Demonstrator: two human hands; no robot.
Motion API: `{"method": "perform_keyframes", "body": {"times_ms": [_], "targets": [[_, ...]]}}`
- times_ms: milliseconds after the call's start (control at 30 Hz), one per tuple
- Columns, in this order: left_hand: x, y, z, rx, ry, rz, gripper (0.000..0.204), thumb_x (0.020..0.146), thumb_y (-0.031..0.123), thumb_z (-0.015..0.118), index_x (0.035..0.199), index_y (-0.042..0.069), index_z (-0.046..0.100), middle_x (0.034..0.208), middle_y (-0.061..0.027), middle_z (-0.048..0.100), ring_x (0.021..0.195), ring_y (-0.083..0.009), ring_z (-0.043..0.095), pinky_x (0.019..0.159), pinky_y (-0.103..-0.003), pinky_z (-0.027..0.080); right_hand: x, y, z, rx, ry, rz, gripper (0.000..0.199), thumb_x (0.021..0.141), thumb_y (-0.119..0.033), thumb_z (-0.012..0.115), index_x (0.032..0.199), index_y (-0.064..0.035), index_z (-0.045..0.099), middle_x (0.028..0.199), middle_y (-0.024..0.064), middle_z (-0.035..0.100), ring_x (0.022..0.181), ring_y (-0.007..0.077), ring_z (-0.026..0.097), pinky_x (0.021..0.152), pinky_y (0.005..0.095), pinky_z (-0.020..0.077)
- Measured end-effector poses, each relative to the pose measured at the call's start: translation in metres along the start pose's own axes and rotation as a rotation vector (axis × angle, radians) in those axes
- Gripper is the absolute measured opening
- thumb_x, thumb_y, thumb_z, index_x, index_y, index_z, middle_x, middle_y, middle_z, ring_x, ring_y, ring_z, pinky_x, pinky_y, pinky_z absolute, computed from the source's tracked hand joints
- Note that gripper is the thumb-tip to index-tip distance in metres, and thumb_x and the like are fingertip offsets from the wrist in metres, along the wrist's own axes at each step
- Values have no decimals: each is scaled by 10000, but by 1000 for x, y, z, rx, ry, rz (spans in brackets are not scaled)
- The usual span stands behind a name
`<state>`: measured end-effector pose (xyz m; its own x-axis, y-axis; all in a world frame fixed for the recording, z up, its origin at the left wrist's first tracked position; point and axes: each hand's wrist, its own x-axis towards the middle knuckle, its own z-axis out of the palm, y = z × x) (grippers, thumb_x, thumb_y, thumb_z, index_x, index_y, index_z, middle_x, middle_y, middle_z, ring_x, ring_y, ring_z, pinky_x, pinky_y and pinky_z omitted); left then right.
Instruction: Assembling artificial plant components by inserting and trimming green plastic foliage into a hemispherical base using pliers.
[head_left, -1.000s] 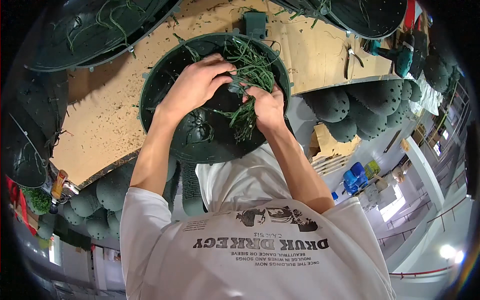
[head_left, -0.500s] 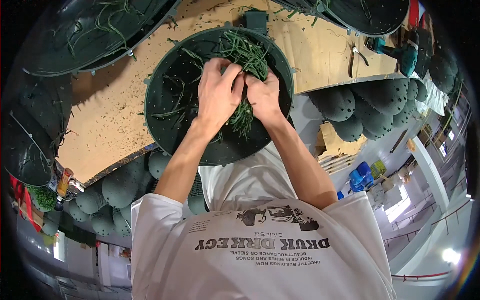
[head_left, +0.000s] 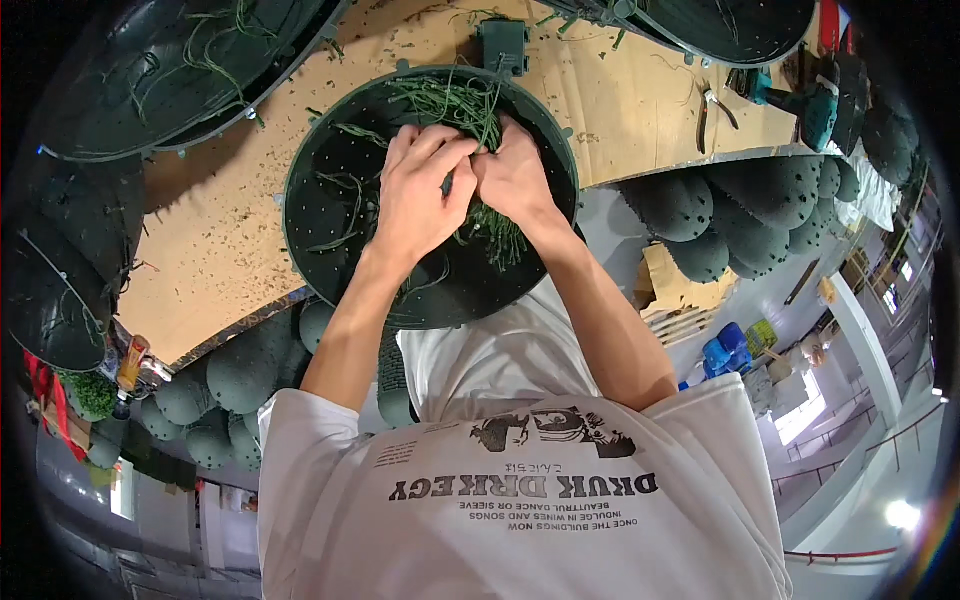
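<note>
A dark green half-sphere shell (head_left: 330, 270), dotted with small holes, lies with its hollow side up in front of me. Inside it is a bundle of thin green wires (head_left: 450, 100), which looks like a light string. My right hand (head_left: 517, 180) is closed around the middle of that bundle. Close against it, my left hand (head_left: 425, 195) has its fingers curled, with thumb and fingertips pinching at the same wires. The exact spot they grip is hidden by the fingers. Loose wire ends (head_left: 345, 200) poke through the shell's left wall.
A dark green box (head_left: 502, 45) sits just behind the shell. Larger shells (head_left: 90, 90) stand at the far left and far right. Pliers (head_left: 714, 115) and a teal power drill (head_left: 818, 115) lie on the cardboard-topped table (head_left: 220, 260). Several dark spheres (head_left: 755, 230) are stacked below its edge.
The shell has shifted slightly left. Both hands have moved a little left with the bundle, its upper end swinging left, and the right hand has turned more over the wires.
</note>
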<state>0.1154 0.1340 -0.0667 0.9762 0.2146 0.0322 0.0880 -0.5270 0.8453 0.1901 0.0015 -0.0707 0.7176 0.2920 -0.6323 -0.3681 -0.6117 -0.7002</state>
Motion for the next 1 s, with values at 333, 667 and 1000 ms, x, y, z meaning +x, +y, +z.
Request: {"method": "perform_keyframes", "body": {"times_ms": [333, 667, 1000], "targets": [[11, 7, 2, -415, 32, -773, 413, 878, 134, 810, 1140, -68, 564, 914, -122, 723, 810, -165, 685, 764, -315, 556, 4, -9, -13, -33, -129, 40, 575, 833, -138, 614, 1368, 62, 555, 1285, 295, 650, 1249, 416, 602, 1081, 420, 460], [6, -18, -8, -290, -149, -564, 506, 831, 253, 862, 1150, -65, 629, 1018, -161, 757, 933, -242, 732, 865, -357, 561, 7, -22, -23, 49, -313, 275, 598, 784, -155, 681, 1312, 111, 592, 1138, 264, 718, 1060, 368, 703, 917, 402, 546], [16, 8, -5, -662, -54, -780, 184, 850, 96, 732, 962, -50, 719, 923, -46, 754, 795, -126, 678, 747, -304, 536, 13, -38, -24, -295, -343, 115, 435, 797, -96, 587, 1195, 58, 676, 1093, 333, 698, 1101, 439, 671, 934, 450, 541]]}}
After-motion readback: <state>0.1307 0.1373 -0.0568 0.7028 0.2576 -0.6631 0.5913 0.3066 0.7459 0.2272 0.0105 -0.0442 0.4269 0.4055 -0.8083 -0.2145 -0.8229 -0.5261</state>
